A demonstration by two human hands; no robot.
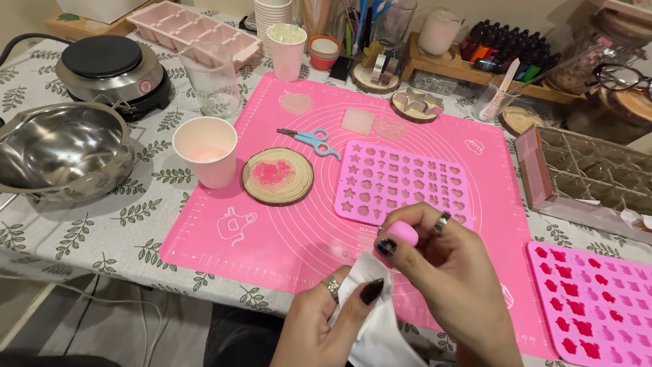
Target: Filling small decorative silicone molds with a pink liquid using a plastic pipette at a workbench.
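Head view: two hands at lower centre of frame.
Right hand (448, 261): pinching a small pink rounded rubber piece (402, 233).
Left hand (326, 319): gripping a white crumpled cloth (370, 316).
Beneath: pink silicone mat (272, 231) on tabletop.
Just above: pink silicone mould with small shaped cavities (401, 180).

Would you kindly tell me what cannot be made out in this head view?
- Pink piece: mostly covered by the right hand.
- White tissue: partly behind the left hand, cut off below.
- Filled pink mould: cut by the right edge.
- Dark bottles: too small.
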